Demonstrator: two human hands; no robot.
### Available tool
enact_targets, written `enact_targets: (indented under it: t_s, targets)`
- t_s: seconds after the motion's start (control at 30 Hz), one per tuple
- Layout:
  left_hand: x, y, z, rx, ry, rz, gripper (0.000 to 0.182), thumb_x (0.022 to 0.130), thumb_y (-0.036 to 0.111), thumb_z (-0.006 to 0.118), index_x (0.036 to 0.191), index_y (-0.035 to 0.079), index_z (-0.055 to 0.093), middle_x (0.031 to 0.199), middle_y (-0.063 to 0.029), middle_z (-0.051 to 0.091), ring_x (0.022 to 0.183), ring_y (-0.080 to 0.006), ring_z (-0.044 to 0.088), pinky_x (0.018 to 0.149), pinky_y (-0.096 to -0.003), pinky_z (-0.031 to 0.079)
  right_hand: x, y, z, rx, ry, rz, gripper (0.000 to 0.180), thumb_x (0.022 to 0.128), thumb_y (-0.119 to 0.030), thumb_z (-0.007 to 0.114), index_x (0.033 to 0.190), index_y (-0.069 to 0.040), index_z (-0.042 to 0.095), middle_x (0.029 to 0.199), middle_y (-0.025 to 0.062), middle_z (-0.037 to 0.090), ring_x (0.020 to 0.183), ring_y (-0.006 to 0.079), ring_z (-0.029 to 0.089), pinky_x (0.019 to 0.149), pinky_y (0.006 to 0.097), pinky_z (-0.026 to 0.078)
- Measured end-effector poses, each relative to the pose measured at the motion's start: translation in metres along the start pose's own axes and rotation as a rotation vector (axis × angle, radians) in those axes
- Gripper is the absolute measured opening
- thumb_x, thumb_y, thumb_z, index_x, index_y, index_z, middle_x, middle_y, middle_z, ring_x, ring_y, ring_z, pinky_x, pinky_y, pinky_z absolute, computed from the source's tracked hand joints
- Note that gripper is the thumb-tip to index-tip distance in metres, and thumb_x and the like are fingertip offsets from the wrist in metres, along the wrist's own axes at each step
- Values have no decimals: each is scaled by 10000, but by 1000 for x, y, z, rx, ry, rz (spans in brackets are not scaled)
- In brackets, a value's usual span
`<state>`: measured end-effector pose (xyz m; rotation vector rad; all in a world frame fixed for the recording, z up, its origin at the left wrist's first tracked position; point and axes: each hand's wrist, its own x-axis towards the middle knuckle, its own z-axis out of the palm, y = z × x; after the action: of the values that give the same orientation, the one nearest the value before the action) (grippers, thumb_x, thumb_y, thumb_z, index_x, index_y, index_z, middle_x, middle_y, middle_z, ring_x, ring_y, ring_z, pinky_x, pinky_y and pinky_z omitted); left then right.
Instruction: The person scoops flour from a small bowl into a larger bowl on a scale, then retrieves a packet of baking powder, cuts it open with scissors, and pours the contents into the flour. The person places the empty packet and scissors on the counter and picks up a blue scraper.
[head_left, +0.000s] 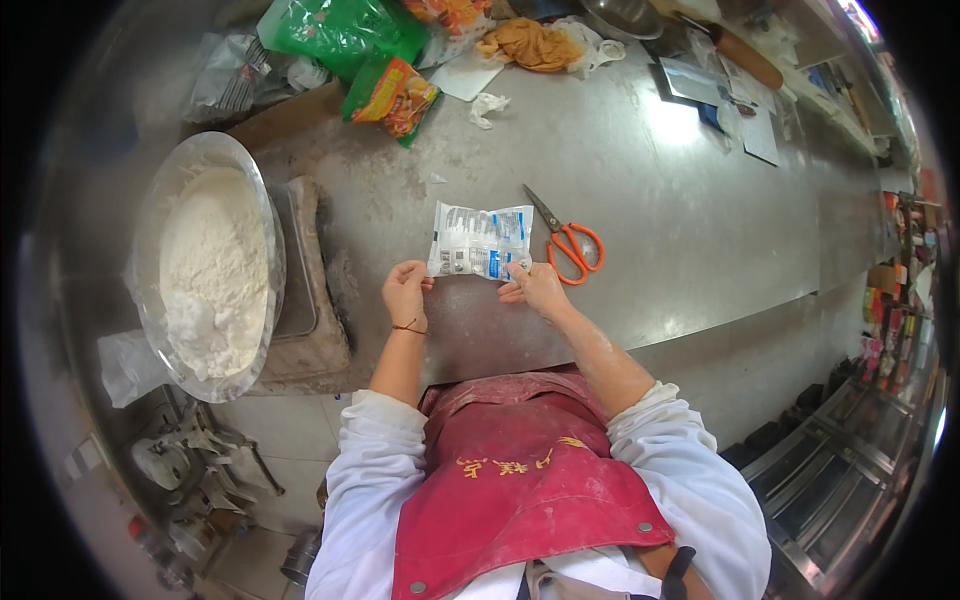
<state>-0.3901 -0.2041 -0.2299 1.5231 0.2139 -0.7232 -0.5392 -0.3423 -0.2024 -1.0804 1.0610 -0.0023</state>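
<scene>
A white and blue printed plastic packet lies before me over the metal worktop, its printed side up. My left hand pinches its lower left corner between thumb and fingers. My right hand grips the lower right corner, the thumb on top. Just right of the packet rests a pair of scissors with orange handles and dark blades, its tip pointing away from me. A large clear bowl heaped with white powder stands at the left, above or on a scale-like base with a metal plate.
Along the back of the steel worktop are a green plastic bag, a colourful food packet, a crumpled white scrap, a brown plastic bag and a metal bowl. A wooden rolling pin lies at the back right.
</scene>
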Motion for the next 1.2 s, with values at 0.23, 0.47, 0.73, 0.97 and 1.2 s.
enact_targets:
  t_s: [0.23, 0.47, 0.73, 0.97, 1.2]
  targets:
    - [-11, 49, -20, -150, 13, -87, 251, 833, 220, 500, 666, 33, 491, 608, -37, 513, 495, -102, 457, 458, -205, 360, 0, 1, -1, -3, -50, 81, 432, 856, -248, 432, 854, 181, 486, 720, 243, 581, 604, 259, 608, 523, 279, 511]
    - [-65, 186, -51, -796, -343, 126, 249, 875, 171, 411, 680, 34, 483, 631, -48, 471, 577, -122, 420, 533, -220, 372, 0, 3, -1, 12, -72, 118, 468, 869, -300, 401, 896, 159, 488, 748, 232, 585, 634, 251, 610, 571, 281, 508]
    - [-59, 288, -178, 378, 394, 820, 205, 834, 210, 479, 829, 17, 551, 918, -124, 526, 936, -205, 455, 762, -273, 374, 1, 3, -3, -33, -133, 102, 462, 873, -314, 387, 900, 136, 485, 746, 210, 576, 640, 242, 603, 586, 280, 511]
    - [-44, 286, -218, 1715, 685, 414, 402, 751, 291, 579, 1124, 166, 498, 1307, -159, 270, 1230, -365, 149, 889, -597, 157, 1, 4, -4, -50, -150, 103, 459, 876, -312, 381, 885, 134, 485, 749, 209, 574, 634, 238, 601, 582, 280, 511]
    - [-81, 283, -152, 1677, 1016, 810, 517, 712, 215, 626, 1193, 180, 441, 1356, -152, 142, 1240, -330, 145, 878, -626, 149, -2, 3, -4, -77, -151, 88, 454, 875, -310, 384, 875, 132, 490, 746, 209, 574, 631, 237, 601, 580, 281, 508]
